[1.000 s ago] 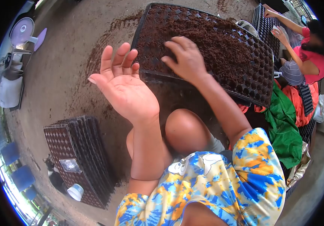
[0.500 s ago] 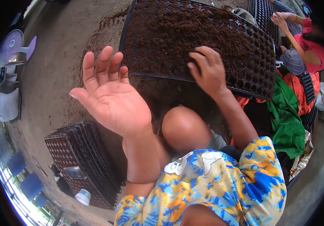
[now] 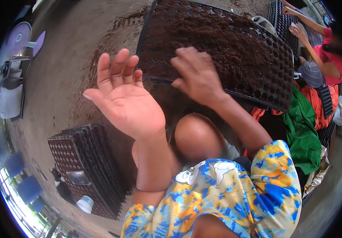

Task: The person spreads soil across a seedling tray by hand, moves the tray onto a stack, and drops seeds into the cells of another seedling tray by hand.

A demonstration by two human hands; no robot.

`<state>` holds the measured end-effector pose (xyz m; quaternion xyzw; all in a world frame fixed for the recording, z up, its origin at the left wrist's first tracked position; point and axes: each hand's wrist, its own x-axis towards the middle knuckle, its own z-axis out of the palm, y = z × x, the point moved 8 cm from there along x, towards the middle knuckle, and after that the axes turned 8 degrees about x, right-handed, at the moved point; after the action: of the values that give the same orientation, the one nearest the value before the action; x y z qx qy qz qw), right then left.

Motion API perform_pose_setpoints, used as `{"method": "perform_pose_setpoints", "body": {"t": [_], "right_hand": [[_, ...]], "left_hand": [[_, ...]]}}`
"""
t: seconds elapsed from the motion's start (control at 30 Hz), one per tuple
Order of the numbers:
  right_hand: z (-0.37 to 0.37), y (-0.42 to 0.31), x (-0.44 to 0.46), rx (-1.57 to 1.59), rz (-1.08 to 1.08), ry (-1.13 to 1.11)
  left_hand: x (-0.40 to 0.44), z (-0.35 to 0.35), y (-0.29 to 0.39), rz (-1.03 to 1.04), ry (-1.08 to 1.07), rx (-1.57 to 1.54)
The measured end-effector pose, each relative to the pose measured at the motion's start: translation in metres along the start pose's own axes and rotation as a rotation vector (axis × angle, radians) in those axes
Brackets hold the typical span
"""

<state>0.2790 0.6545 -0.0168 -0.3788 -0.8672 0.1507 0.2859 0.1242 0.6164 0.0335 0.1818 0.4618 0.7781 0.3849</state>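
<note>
My left hand [image 3: 129, 103] is raised palm up with its fingers apart and nothing in it, left of the near corner of a black seedling tray [image 3: 286, 89]. Dark brown loose soil [image 3: 218, 35] covers much of the tray and fills many of its cells; the right-hand cells show more hollow. Over the tray's near edge is my right hand [image 3: 198, 75], palm down and slightly blurred, fingers stretched out. No object shows in it, and I cannot tell whether its fingertips touch the soil.
A stack of filled trays [image 3: 87, 166] stands at lower left, with a phone [image 3: 78, 177] on it and a white cup [image 3: 85, 204] beside it. Green cloth [image 3: 302, 131] and orange sheeting [image 3: 317, 99] lie at right. A person in a pink top [image 3: 331, 59] works at another tray [image 3: 284, 23].
My right hand has swept left across the tray to its near edge. My left hand stays raised and open. The view has shifted slightly.
</note>
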Motion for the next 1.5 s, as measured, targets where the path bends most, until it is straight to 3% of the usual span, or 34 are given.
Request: {"method": "perform_pose_setpoints", "body": {"t": [0.1, 0.2, 0.27, 0.33, 0.43, 0.57, 0.63, 0.77, 0.87, 0.97, 1.0, 1.2, 1.3, 1.33, 1.4, 1.5], "right_hand": [[0.072, -0.023, 0.009, 0.014, -0.148, -0.264], [0.067, 0.006, 0.041, -0.165, -0.034, -0.249], [0.04, 0.031, 0.05, -0.306, 0.156, -0.029], [0.047, 0.03, 0.052, -0.314, 0.186, 0.043], [0.102, 0.008, 0.086, -0.22, 0.129, -0.121], [0.088, 0.059, 0.116, -0.32, 0.361, -0.069], [0.062, 0.097, 0.095, -0.411, 0.419, 0.082], [-0.006, 0.151, 0.029, -0.477, 0.808, -0.064], [-0.011, 0.131, 0.042, -0.47, 0.663, 0.115], [0.056, 0.113, 0.088, -0.372, 0.553, -0.077], [0.061, 0.113, 0.097, -0.367, 0.535, -0.048], [-0.015, 0.204, 0.035, -0.474, 0.837, -0.006], [-0.067, 0.199, -0.007, -0.642, 0.984, -0.248], [-0.089, 0.182, -0.01, -0.686, 0.835, -0.078], [-0.127, 0.155, -0.026, -0.487, 0.654, 0.162], [-0.108, 0.191, -0.082, -0.259, 0.695, 0.23]], "left_hand": [[0.0, -0.003, 0.002, 0.011, 0.006, -0.003], [0.0, -0.007, 0.008, 0.019, 0.024, -0.007], [0.0, -0.009, 0.01, 0.014, 0.034, -0.014], [0.0, -0.011, 0.009, 0.008, 0.037, -0.027], [0.002, -0.004, 0.005, 0.02, -0.022, -0.026], [0.001, -0.007, 0.007, 0.016, 0.011, -0.013], [0.002, -0.007, 0.009, 0.012, 0.015, 0.0], [0.001, -0.006, 0.009, -0.008, -0.01, -0.024], [-0.002, -0.003, 0.005, -0.024, -0.01, -0.011], [0.0, 0.0, -0.003, -0.019, -0.013, 0.031], [0.002, -0.002, -0.003, -0.005, 0.004, 0.06], [0.007, -0.005, 0.002, 0.011, 0.029, 0.094], [0.007, -0.004, 0.002, 0.003, 0.013, 0.087], [0.007, -0.004, 0.001, 0.004, 0.014, 0.087], [0.006, -0.006, 0.002, 0.0, 0.013, 0.098], [0.003, -0.01, 0.003, -0.003, 0.039, 0.119]]}}
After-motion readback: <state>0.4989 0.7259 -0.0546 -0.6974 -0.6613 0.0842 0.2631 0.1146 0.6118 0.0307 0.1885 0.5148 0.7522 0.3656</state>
